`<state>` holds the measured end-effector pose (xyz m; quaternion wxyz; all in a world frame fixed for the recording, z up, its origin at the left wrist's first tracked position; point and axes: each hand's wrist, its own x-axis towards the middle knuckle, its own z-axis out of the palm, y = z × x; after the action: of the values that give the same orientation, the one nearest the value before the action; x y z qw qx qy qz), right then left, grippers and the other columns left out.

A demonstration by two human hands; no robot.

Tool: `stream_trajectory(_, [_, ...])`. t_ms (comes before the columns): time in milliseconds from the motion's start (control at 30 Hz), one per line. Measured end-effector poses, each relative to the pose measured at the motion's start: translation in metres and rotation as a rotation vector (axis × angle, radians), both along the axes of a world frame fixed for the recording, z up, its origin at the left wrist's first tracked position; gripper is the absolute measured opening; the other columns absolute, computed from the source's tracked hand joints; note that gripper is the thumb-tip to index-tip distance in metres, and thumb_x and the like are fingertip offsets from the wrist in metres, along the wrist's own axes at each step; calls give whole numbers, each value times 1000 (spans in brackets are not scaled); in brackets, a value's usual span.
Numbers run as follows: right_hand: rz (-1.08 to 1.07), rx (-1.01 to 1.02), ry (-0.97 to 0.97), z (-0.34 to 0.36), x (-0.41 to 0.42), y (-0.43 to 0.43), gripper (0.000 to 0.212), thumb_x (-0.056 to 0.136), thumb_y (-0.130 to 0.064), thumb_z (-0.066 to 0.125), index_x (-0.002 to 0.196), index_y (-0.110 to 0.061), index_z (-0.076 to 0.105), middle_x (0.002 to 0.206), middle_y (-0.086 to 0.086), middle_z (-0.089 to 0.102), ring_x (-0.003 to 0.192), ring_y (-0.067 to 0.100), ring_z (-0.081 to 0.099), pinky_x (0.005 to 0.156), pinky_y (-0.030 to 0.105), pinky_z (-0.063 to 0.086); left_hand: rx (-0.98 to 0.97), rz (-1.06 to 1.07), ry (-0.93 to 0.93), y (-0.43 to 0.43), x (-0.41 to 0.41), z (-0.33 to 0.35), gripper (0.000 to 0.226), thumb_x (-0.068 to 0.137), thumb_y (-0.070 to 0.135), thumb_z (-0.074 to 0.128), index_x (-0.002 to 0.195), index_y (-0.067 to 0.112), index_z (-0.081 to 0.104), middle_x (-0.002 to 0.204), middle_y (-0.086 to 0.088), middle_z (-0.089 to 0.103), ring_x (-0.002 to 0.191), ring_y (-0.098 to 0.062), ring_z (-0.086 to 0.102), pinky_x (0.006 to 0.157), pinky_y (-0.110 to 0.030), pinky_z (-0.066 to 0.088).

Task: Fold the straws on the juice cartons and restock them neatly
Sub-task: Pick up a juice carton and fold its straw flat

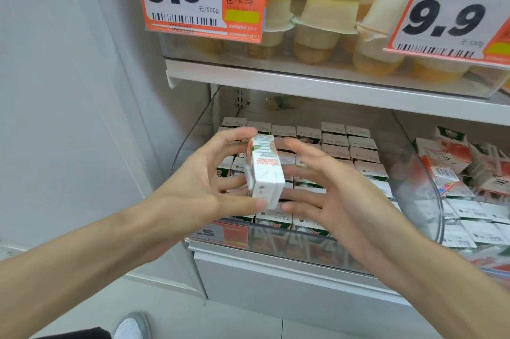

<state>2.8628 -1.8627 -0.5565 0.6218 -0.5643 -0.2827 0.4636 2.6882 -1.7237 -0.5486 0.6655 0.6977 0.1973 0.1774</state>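
**One juice carton held up by the shelf**

A grey and white shoe (129,325) peeks in at the bottom left. The left hand (204,178) holds a small juice carton (266,173) in the air, in front of the clear bin (185,149). Its fingers and thumb curl round the carton, top and bottom. The right hand (328,195) is just beside the carton with its fingers spread wide. It is blurry, so I cannot tell if it touches. Behind the hands, more cartons (347,145) stand in neat rows in the bin. Farther right, other cartons (452,170) lie in a messy heap.
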Motion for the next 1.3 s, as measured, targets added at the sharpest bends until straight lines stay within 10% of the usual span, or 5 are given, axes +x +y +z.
stream_trajectory(300, [105,-36,-137,0,1,-10,39,88,-26,85,126,-26,78,123,1,79,114,20,76,106,35,53,92,-131,-45,-4,4,-7,115,71,11,95,155,61,33,149,39,49,137,2,58,108,-19,50])
stream_trajectory(533, [54,27,-424,0,-3,-11,55,77,-10,94,123,-36,77,129,-14,75,126,5,66,105,34,58,337,0,-66,-4,5,-3,60,78,21,87,134,32,69,131,14,73,122,-11,71,101,-26,58])
stream_trajectory(867, [-18,-23,-79,-3,3,2,44,77,-30,73,119,-40,78,119,3,80,101,23,79,89,36,60,203,111,-89,3,-3,-8,50,75,6,93,110,23,62,115,9,78,103,-23,80,79,-34,67])
stream_trajectory(1133, [-17,132,-597,-5,-9,5,48,87,-19,87,125,-44,74,118,-11,72,92,14,72,84,29,62,-338,194,-72,12,-13,-1,63,88,33,87,135,2,59,120,-14,79,112,-30,78,92,-30,62])
stream_trajectory(1300, [3,181,-720,-1,-10,14,40,92,-34,76,130,-44,68,129,-18,72,123,5,65,96,21,55,-203,215,76,15,-24,4,71,83,47,80,143,17,57,117,3,81,98,-30,81,79,-31,66])
